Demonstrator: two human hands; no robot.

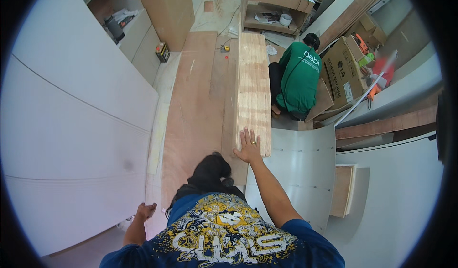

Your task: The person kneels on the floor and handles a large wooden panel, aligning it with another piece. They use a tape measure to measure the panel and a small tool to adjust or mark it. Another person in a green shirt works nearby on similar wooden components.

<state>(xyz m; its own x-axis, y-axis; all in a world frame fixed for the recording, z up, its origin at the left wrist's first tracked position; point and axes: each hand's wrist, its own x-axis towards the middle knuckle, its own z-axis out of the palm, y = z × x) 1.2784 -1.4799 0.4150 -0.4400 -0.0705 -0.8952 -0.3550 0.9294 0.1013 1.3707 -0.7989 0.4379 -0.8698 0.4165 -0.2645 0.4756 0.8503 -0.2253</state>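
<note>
I count two bare hands at work here, one left hand (pixel 148 211) and one right hand (pixel 249 145); one long wooden piece (pixel 254 82); one co-worker in green (pixel 299 79); one large printed carton (pixel 339 74); one long pale pole (pixel 366 92); one white tub (pixel 285 20); and one yellow-and-black box (pixel 162 52).

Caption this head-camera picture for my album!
Right fingers rest on a long wooden piece near a crouching co-worker.

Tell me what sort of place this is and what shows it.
Probably a room being fitted out or renovated: the right hand rests on a long wooden piece, brown boards lie underfoot, and a co-worker crouches beside a large carton.
</note>
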